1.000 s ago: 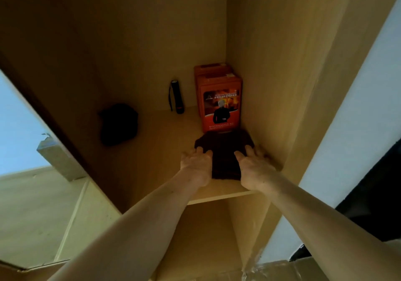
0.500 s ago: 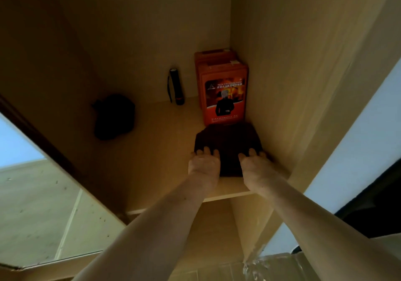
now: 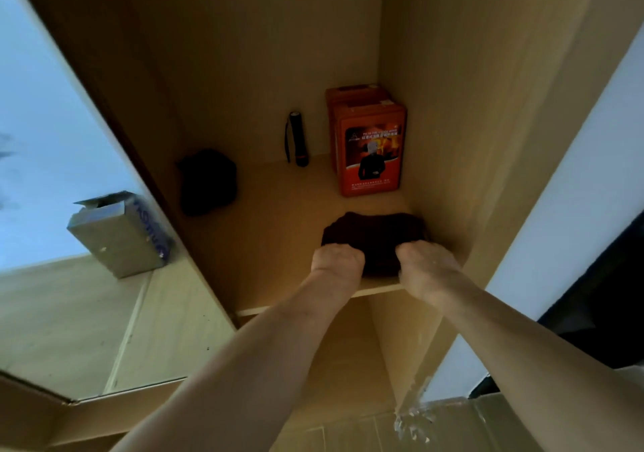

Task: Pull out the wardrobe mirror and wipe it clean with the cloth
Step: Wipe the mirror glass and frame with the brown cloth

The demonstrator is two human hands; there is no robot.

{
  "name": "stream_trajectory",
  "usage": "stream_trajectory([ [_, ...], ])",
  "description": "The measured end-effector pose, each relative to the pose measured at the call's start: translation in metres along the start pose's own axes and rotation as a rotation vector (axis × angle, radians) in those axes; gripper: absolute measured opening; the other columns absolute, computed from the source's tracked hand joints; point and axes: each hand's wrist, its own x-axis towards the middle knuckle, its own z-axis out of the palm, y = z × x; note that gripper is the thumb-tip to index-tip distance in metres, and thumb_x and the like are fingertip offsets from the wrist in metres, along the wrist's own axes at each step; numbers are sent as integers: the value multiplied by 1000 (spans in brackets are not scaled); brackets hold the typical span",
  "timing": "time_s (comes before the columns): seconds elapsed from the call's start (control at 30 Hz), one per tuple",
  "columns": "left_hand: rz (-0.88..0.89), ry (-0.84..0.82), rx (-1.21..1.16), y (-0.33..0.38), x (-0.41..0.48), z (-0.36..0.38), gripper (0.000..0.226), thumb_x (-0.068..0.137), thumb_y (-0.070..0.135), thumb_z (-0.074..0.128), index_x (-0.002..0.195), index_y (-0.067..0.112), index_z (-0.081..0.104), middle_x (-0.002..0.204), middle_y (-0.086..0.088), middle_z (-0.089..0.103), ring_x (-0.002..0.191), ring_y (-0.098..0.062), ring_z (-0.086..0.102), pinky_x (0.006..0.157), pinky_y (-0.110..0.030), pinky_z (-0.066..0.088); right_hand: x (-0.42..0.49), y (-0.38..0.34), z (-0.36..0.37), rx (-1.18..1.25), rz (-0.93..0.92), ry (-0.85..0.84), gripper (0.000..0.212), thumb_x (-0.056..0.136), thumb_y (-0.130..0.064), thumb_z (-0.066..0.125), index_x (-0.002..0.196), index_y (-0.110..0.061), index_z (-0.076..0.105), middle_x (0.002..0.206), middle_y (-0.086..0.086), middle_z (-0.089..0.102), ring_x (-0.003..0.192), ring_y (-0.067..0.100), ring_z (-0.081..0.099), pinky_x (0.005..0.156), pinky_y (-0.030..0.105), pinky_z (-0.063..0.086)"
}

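Note:
A dark folded cloth (image 3: 374, 230) lies on the wardrobe shelf (image 3: 278, 228), near the right wall and just in front of an orange box. My left hand (image 3: 336, 260) grips the cloth's near left edge with curled fingers. My right hand (image 3: 427, 265) grips its near right edge the same way. The mirror (image 3: 59, 277) stands pulled out along the left side and reflects a pale wall, a wooden surface and a small cardboard box.
Two orange boxes (image 3: 369, 151) stand at the back right of the shelf. A black torch (image 3: 298, 137) leans against the back wall. A dark bag (image 3: 209, 181) sits at the left. A lower compartment opens under the shelf. Cardboard (image 3: 453, 423) lies at the bottom right.
My fingers lay flat on the cloth before; now both hands have curled shut on its near edge. The view has shifted, so more of the mirror shows at the left.

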Motion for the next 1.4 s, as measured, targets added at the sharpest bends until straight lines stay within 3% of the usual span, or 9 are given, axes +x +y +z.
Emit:
stream_trajectory([
  [0.23, 19, 40, -22, -23, -60, -1, 25, 91, 6, 57, 115, 12, 56, 107, -5, 60, 98, -19, 59, 83, -30, 51, -48, -31, -28, 6, -2, 53, 18, 92, -26, 49, 106, -18, 58, 83, -2, 54, 77, 18, 53, 64, 28, 40],
  [0.47, 28, 85, -59, -57, -134, -10, 28, 89, 8, 59, 117, 12, 54, 105, -5, 59, 96, -21, 59, 78, -30, 48, -107, -80, -53, 19, -8, 72, 22, 91, -18, 42, 105, -19, 58, 82, -1, 54, 79, 18, 54, 64, 29, 41],
  [0.67, 81, 52, -133, -105, -213, -13, 29, 87, -2, 48, 112, 8, 59, 100, -7, 62, 90, -24, 60, 74, -31, 52, -163, -122, -70, 105, -66, 105, 18, 88, -24, 45, 104, -20, 51, 85, -3, 53, 74, 14, 51, 57, 28, 38],
  [0.8, 62, 13, -291, -142, -263, -11, 32, 86, 5, 44, 115, 10, 57, 110, -9, 61, 98, -27, 59, 79, -35, 53, -196, -160, -80, 120, -102, 127, 15, 88, -25, 45, 99, -21, 54, 86, -3, 55, 76, 14, 53, 61, 29, 42],
  [0.97, 50, 5, -512, -181, -323, -11, 47, 86, 21, 47, 133, 22, 45, 120, -4, 58, 107, -25, 57, 86, -36, 54, -229, -215, -97, 176, -187, 163, 11, 89, -21, 41, 92, -23, 52, 85, -3, 53, 76, 14, 52, 56, 28, 36],
  [1.1, 33, 15, -547, -209, -363, -10, 40, 83, 24, 52, 122, 16, 52, 106, -5, 61, 95, -23, 60, 76, -32, 55, -252, -264, -116, 188, -270, 175, 7, 88, -23, 41, 84, -25, 45, 81, -4, 49, 77, 17, 51, 55, 29, 34],
  [1.17, 25, 37, -596, -222, -380, -11, 38, 83, 23, 54, 120, 14, 53, 106, -7, 62, 95, -23, 61, 79, -34, 56, -262, -286, -123, 189, -310, 178, 7, 88, -24, 41, 84, -25, 46, 81, -3, 50, 79, 19, 52, 56, 30, 34],
  [1.33, -1, 82, -894, -243, -408, -19, 35, 86, 22, 53, 120, 14, 55, 112, -9, 63, 101, -23, 61, 89, -33, 52, -277, -320, -140, 253, -390, 284, 13, 88, -27, 44, 92, -23, 55, 82, -2, 55, 71, 14, 52, 51, 28, 33],
  [1.4, -74, 134, -1072, -249, -414, -28, 32, 90, 23, 49, 119, 12, 58, 112, -11, 63, 97, -20, 61, 84, -29, 51, -279, -326, -149, 287, -411, 333, 14, 88, -26, 47, 97, -22, 57, 82, -1, 56, 71, 16, 53, 52, 28, 34],
])
